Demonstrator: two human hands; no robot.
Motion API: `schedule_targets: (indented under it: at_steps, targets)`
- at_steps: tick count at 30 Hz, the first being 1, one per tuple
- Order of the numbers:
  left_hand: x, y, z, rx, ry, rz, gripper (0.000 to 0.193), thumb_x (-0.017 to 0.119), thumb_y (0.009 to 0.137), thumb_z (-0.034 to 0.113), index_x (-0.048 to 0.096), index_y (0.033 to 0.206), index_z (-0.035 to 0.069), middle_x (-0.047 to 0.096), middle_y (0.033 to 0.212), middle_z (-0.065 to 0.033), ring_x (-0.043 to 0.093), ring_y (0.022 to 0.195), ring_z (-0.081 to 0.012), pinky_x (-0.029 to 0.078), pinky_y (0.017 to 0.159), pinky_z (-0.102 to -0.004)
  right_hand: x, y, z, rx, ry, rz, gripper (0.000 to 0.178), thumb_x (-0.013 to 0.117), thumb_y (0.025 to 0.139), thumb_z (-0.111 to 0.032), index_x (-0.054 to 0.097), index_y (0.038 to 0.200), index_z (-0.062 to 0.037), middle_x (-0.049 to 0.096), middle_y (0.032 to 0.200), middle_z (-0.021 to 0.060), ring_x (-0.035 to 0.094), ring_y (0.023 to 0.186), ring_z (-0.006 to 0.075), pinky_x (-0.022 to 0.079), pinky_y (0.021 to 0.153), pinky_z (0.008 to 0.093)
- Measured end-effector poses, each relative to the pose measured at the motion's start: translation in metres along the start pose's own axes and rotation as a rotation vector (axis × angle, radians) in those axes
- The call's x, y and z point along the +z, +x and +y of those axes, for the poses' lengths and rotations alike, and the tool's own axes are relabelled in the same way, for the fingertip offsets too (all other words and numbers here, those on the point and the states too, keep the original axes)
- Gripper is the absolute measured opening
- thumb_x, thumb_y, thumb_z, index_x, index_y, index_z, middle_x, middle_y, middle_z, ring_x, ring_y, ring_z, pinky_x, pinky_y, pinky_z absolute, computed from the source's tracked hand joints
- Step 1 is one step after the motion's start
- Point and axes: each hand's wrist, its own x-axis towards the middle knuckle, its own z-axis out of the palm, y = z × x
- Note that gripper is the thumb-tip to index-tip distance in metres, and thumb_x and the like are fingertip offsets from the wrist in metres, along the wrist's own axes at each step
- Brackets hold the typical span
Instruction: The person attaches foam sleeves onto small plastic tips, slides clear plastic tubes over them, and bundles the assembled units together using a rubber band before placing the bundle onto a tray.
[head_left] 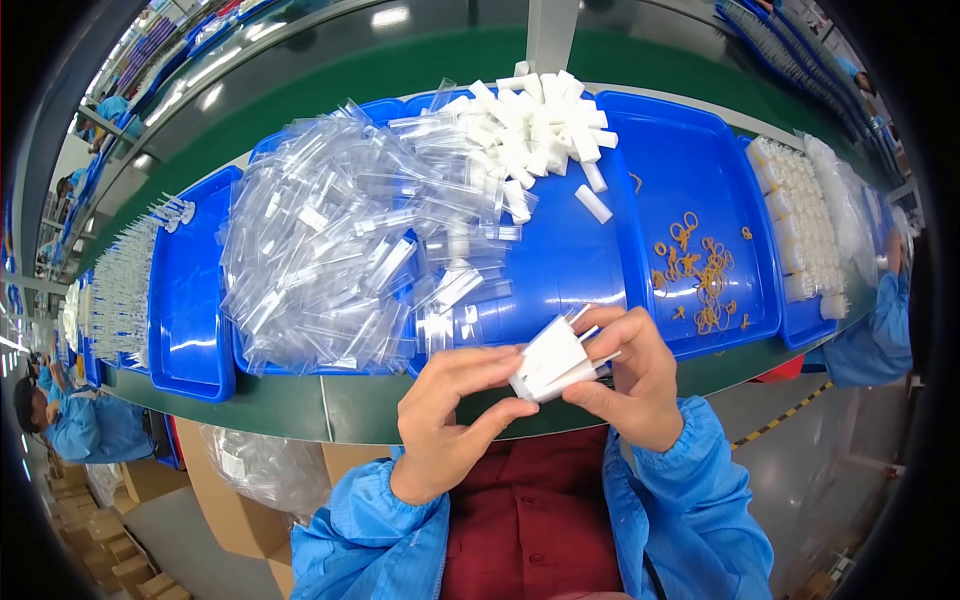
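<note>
A white boxy piece (552, 362) with thin prongs on its right side is held in front of my chest, over the near edge of the blue trays. My left hand (450, 405) pinches its left end between thumb and fingers. Around the pronged end close the fingers of my right hand (637, 385); they partly hide the prongs. Just beyond lies a blue tray (560, 265) with white foam-like blocks (545, 125) heaped at its far end. Clear plastic sleeves (330, 235) pile high to the left.
The tray (690, 150) on the right holds scattered small orange-yellow rings (705, 275). Farther right stand rows of white pieces (800, 215). On the left are another blue tray (190, 300) and racked pale pieces (125, 290). A cardboard box (230, 500) stands below; co-workers sit at both sides.
</note>
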Motion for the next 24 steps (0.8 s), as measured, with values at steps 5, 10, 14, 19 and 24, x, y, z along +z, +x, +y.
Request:
schedule_targets:
  at_steps: [5, 10, 14, 19, 24]
  targets:
    - [-0.003, 0.002, 0.004, 0.071, 0.053, -0.019, 0.041, 0.084, 0.074, 0.001, 0.069, 0.111, 0.001, 0.065, 0.118, -0.0168, 0.066, 0.11, -0.027, 0.055, 0.088, -0.034, -0.005, 0.004, -0.001, -0.009, -0.168, -0.086, 0.043, 0.083, 0.079, -0.008, 0.053, 0.11, -0.0066, 0.056, 0.127, 0.0148, 0.054, 0.126, 0.0262, 0.031, 0.116, 0.0451]
    - [-0.012, 0.012, 0.014, -0.014, -0.044, -0.158, 0.036, 0.082, 0.077, 0.003, 0.07, 0.11, 0.002, 0.06, 0.127, -0.0161, 0.062, 0.114, -0.0285, 0.051, 0.095, -0.0369, -0.012, 0.011, -0.02, -0.114, -0.435, -0.198, 0.042, 0.086, 0.075, -0.013, 0.057, 0.106, -0.0097, 0.061, 0.125, 0.0153, 0.056, 0.123, 0.0301, 0.032, 0.113, 0.0511]
    - [-0.017, 0.009, 0.012, 0.06, 0.007, -0.229, 0.036, 0.082, 0.077, 0.002, 0.07, 0.111, 0.005, 0.059, 0.128, -0.0148, 0.06, 0.115, -0.0291, 0.05, 0.095, -0.0368, -0.009, 0.022, -0.029, -0.141, -0.44, -0.319, 0.031, 0.083, 0.077, -0.011, 0.063, 0.101, -0.01, 0.064, 0.124, 0.0137, 0.057, 0.122, 0.0309, 0.037, 0.109, 0.0482]
    - [-0.018, -0.003, 0.011, 0.033, 0.109, -0.055, 0.033, 0.083, 0.076, 0.002, 0.073, 0.107, 0.004, 0.06, 0.125, -0.015, 0.062, 0.111, -0.0269, 0.053, 0.091, -0.035, -0.009, 0.071, -0.016, -0.318, -0.741, -0.157, 0.018, 0.072, 0.084, -0.006, 0.067, 0.102, -0.0067, 0.068, 0.11, 0.0089, 0.061, 0.103, 0.0284, 0.047, 0.089, 0.038]
    - [-0.013, -0.01, 0.006, 0.057, 0.116, -0.042, 0.033, 0.082, 0.077, -0.001, 0.073, 0.109, 0.003, 0.057, 0.129, -0.0166, 0.063, 0.112, -0.0258, 0.056, 0.089, -0.0335, 0.014, 0.092, 0.005, -0.445, -0.957, -0.275, 0.023, 0.075, 0.079, -0.009, 0.066, 0.101, -0.0058, 0.067, 0.096, 0.0084, 0.062, 0.091, 0.0268, 0.047, 0.079, 0.0362]
